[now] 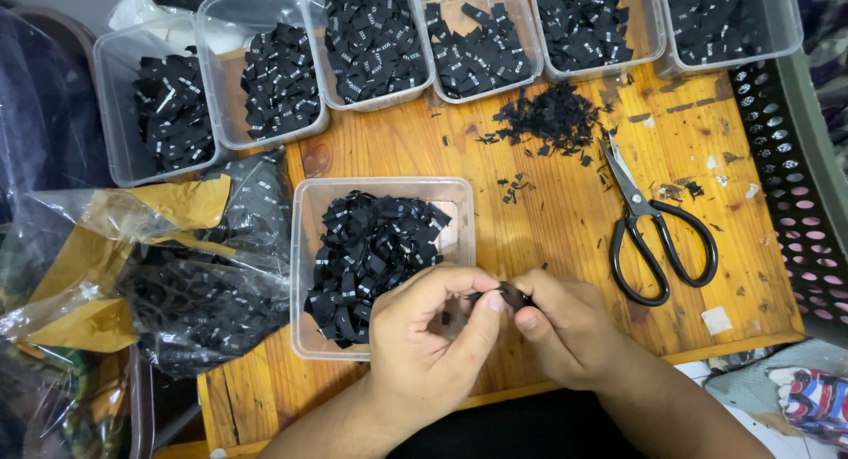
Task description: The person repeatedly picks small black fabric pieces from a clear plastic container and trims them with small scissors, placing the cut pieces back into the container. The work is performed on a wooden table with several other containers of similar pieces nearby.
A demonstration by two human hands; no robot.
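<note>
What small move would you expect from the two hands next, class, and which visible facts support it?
Probably dropping the small black label, pinched between left hand and right hand, into the clear tub beside them, since that tub already holds a heap of similar labels.

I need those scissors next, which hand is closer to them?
Right. The right hand is just left of the scissors, below their handles; the left hand is farther left, beside the plastic tub.

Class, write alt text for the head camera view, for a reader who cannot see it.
Two bare hands, left hand and right hand, pinch one small black fabric label over a wooden table. Beside them sits a clear plastic tub of black labels; black-handled scissors lie right, near a pile of black offcuts.
</note>
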